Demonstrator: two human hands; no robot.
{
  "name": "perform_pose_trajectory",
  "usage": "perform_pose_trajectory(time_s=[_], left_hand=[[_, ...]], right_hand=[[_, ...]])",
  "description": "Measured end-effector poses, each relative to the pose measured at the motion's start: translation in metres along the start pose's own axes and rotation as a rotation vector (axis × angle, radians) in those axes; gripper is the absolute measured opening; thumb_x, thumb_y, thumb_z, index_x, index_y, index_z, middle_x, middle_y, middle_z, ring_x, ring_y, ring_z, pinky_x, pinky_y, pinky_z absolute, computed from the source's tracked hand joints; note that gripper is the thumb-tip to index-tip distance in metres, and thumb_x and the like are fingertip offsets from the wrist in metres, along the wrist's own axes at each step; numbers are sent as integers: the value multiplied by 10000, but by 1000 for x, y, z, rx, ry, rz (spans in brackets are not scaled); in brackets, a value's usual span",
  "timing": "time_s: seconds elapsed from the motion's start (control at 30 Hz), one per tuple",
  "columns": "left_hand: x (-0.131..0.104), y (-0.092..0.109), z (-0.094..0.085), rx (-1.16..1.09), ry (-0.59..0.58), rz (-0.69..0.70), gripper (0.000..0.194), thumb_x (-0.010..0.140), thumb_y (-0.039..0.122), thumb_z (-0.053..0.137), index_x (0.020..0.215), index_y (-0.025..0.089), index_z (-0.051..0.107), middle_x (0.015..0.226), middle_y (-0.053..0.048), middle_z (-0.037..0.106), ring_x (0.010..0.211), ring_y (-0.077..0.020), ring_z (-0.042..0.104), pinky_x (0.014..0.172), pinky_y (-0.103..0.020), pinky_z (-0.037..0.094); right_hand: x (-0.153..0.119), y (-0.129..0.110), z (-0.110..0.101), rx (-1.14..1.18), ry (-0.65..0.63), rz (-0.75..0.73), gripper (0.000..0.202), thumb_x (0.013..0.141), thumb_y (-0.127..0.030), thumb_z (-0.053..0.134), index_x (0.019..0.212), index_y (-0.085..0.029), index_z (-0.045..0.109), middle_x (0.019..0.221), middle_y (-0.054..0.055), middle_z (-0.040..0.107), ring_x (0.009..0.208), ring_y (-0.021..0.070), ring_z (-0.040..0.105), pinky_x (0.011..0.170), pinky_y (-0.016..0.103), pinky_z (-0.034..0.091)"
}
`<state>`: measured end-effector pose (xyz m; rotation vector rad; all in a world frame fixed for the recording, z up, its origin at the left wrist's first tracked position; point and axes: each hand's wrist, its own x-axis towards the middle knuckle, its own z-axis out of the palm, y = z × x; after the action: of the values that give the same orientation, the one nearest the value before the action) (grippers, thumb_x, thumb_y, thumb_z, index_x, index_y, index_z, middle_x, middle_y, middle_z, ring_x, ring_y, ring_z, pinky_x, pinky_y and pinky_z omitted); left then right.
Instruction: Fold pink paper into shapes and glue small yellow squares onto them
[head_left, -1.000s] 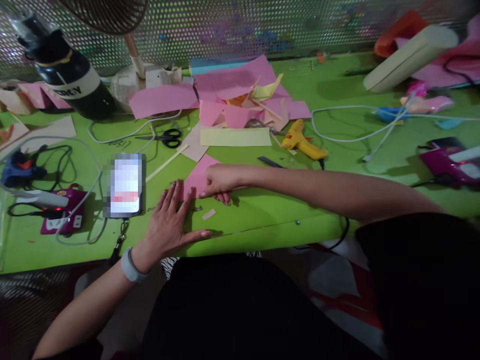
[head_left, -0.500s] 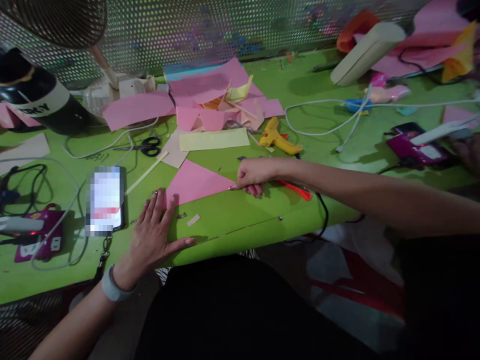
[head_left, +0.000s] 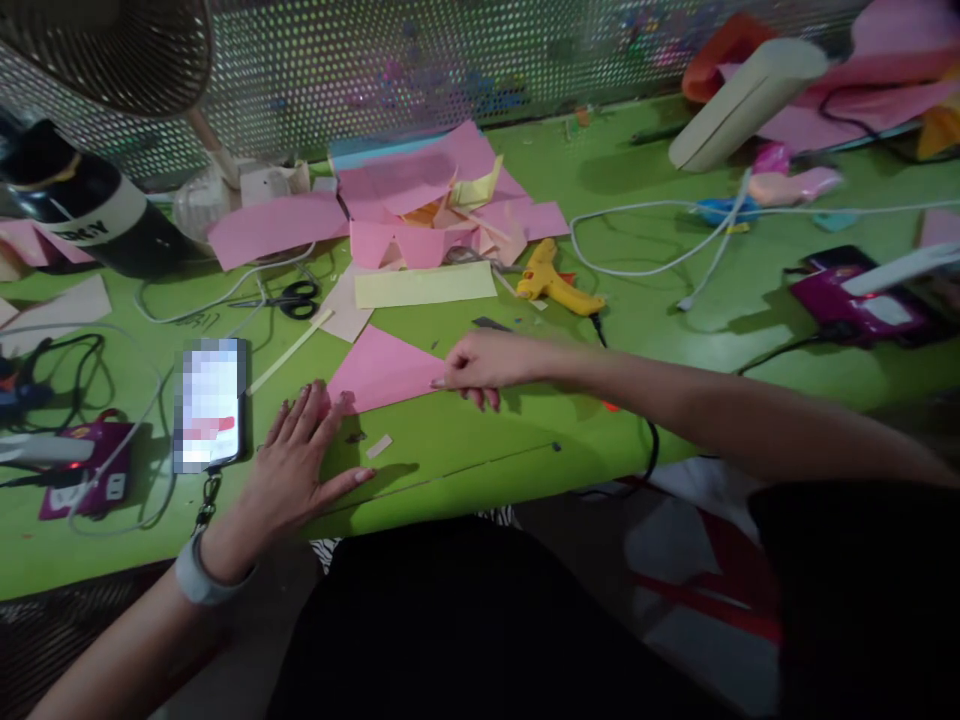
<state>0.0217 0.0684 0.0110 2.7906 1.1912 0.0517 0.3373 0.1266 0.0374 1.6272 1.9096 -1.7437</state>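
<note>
A folded pink sheet of paper (head_left: 386, 372), roughly triangular, lies flat on the green table in front of me. My left hand (head_left: 300, 440) rests open with fingers spread, its fingertips on the paper's left corner. At the other end my right hand (head_left: 487, 368) is closed, fingers curled in, with the thumb against the paper's lower edge. It covers the right tip of the sheet. Just beyond the sheet lie a pale yellow paper strip (head_left: 426, 287) and a yellow glue gun (head_left: 559, 280).
Left of the sheet are black-handled scissors (head_left: 296, 298), a phone (head_left: 210, 405) and a purple power block (head_left: 97, 465) with cables. Pink paper scraps (head_left: 412, 185) pile up behind. A dark bottle (head_left: 97, 205) and fan (head_left: 120, 50) stand back left; another purple block (head_left: 862, 295) sits right.
My right hand has slid left along the paper's lower edge, covering more of its right end. My left hand stays spread on the left corner. The view has shifted slightly.
</note>
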Motion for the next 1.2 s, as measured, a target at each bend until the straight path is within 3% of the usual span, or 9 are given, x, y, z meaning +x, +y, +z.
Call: perform_pose_trajectory(time_s=[0.07,0.13,0.17,0.23,0.37,0.47,0.6,0.87,1.2], left_hand=[[9,3,-13,-4,35,-35,874,919,731,362,1525,101,326,1577,-240,334,1471,-392,297,1153,-555,322],[25,9,-27,-40,54,-124,691,949,660,400,1353,118,543,1412,-212,553,1301,-362,523,1029,-486,457],[34,12,-33,-84,13,-163,572,971,599,403,1192,128,639,1216,-185,679,1115,-321,642,905,-432,517],[54,18,-39,-228,-176,-242,448,983,515,422,943,155,686,868,-107,745,751,-224,693,672,-328,513],[88,26,-30,-623,-449,-338,424,935,505,487,711,176,634,604,-48,694,505,-144,627,535,-264,456],[100,24,-17,-866,-598,-422,467,904,535,527,607,182,600,541,-47,676,447,-137,613,497,-266,474],[107,18,-12,-936,-647,-459,503,874,543,585,531,175,605,527,-57,679,448,-118,603,487,-251,476],[107,17,-14,-960,-670,-508,537,907,504,576,488,168,581,478,-39,641,391,-102,553,479,-257,464],[79,-4,-24,-889,-662,-648,518,851,562,634,512,171,609,456,-39,622,426,-128,579,497,-265,462]], right_hand=[[12,-3,8,1,-45,-29,436,853,-525,660,642,-158,554,555,-3,647,415,98,597,475,233,487],[20,-6,14,-25,-72,-28,435,884,-486,636,614,-158,546,540,1,645,409,96,594,486,230,490],[22,-6,16,-41,-75,-18,437,900,-464,623,597,-160,540,525,1,640,403,93,589,485,225,486],[23,-8,19,-60,-69,14,447,927,-421,595,567,-164,527,489,-1,621,391,90,580,472,213,472],[21,-9,20,-58,-59,31,433,946,-382,575,574,-167,525,465,-7,606,390,89,584,453,193,454],[21,-8,19,-70,-73,23,413,941,-400,575,603,-165,545,472,1,617,404,98,594,456,199,464],[24,-7,18,-89,-72,7,422,938,-437,564,615,-164,553,503,13,634,415,101,597,449,205,464],[23,-8,18,-43,-90,35,435,920,-446,608,595,-169,523,480,-2,611,384,98,580,445,206,457],[19,-10,19,-19,-80,59,431,883,-465,636,586,-177,517,487,-6,617,373,92,560,438,220,456]])
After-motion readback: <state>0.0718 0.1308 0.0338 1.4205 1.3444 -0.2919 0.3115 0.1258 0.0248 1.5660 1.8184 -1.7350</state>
